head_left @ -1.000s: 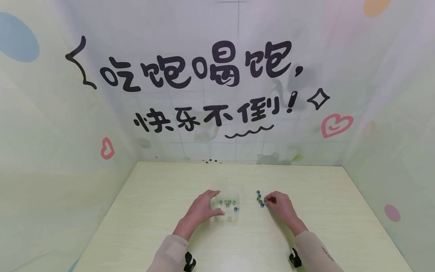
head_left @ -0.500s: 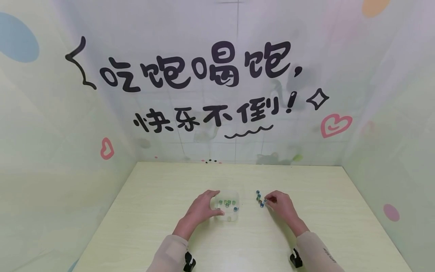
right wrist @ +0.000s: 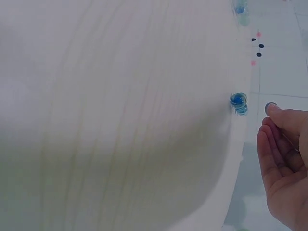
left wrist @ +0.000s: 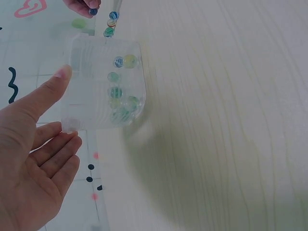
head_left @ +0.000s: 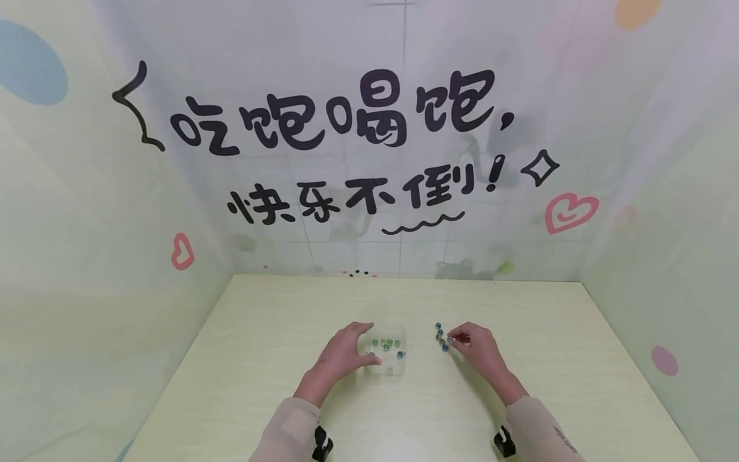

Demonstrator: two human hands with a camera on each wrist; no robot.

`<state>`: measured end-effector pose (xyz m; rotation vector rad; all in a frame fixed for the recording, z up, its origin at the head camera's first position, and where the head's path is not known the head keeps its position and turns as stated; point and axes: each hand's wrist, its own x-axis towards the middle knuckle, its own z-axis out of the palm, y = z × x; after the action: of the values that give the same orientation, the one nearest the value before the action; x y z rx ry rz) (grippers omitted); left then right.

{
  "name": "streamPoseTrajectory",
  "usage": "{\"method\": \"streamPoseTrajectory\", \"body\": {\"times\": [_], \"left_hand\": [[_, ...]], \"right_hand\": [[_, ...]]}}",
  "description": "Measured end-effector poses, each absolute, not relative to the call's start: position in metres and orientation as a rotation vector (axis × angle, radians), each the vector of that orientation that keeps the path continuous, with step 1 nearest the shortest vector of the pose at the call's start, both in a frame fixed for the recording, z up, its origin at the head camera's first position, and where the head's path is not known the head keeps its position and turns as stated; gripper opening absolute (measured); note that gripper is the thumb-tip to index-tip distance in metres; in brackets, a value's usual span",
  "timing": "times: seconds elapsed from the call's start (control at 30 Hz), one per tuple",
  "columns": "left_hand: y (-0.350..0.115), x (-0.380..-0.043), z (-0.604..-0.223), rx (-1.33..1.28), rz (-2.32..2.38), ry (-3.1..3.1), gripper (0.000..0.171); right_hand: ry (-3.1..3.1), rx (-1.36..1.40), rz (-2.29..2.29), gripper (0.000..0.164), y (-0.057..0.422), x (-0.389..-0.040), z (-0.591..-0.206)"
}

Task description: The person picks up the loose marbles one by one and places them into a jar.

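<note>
Clear square plastic container (left wrist: 91, 89) steadied on pale wooden counter (head_left: 288, 308) by left hand (head_left: 344, 350), thumb and fingers curved round it, apparently against sliding; and there, dark-blue glassy marble (left wrist: 93, 11) pinched by right hand (head_left: 478, 344), likely against rolling, beside multicoloured marbles (head_left: 440, 332).

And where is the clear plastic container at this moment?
In the head view, the clear plastic container stands on the table, in the left grip, left of the loose glass marbles.

On the table (head_left: 496, 301), a box (left wrist: 86, 62) holding marbles (head_left: 389, 343) stands left of loose marbles (head_left: 440, 333).
</note>
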<state>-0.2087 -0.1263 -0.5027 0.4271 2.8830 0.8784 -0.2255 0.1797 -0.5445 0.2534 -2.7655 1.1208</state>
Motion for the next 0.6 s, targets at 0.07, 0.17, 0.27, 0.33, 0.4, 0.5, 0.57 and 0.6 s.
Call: {"method": "streamPoseTrajectory", "body": {"times": [0.07,0.17,0.27,0.33,0.4,0.5,0.57,0.6], "left_hand": [[-0.126,-0.209,-0.503,0.426,0.868,2.884,0.077],[-0.126,-0.210,-0.504,0.432,0.855,2.886,0.077],[-0.126,-0.210,-0.504,0.435,0.859,2.884,0.077],[-0.126,-0.209,-0.504,0.434,0.867,2.881,0.077],[-0.126,-0.209,-0.504,0.431,0.872,2.878,0.076],[-0.126,-0.209,-0.504,0.430,0.874,2.877,0.076],[-0.126,-0.209,-0.504,0.428,0.877,2.877,0.076],[-0.126,-0.209,-0.504,0.428,0.880,2.876,0.076]], "right_hand": [[-2.762,0.260,1.121,0.011,0.179,-0.224,-0.542],[-2.756,0.258,1.147,0.011,0.177,-0.223,-0.538],[-2.742,0.277,1.162,0.011,0.176,-0.223,-0.536],[-2.726,0.294,1.175,0.011,0.174,-0.223,-0.536],[-2.705,0.315,1.181,0.011,0.172,-0.222,-0.536],[-2.669,0.343,1.187,0.011,0.169,-0.222,-0.535],[-2.659,0.351,1.194,0.011,0.168,-0.222,-0.535],[-2.660,0.352,1.195,0.011,0.167,-0.222,-0.534]]}}
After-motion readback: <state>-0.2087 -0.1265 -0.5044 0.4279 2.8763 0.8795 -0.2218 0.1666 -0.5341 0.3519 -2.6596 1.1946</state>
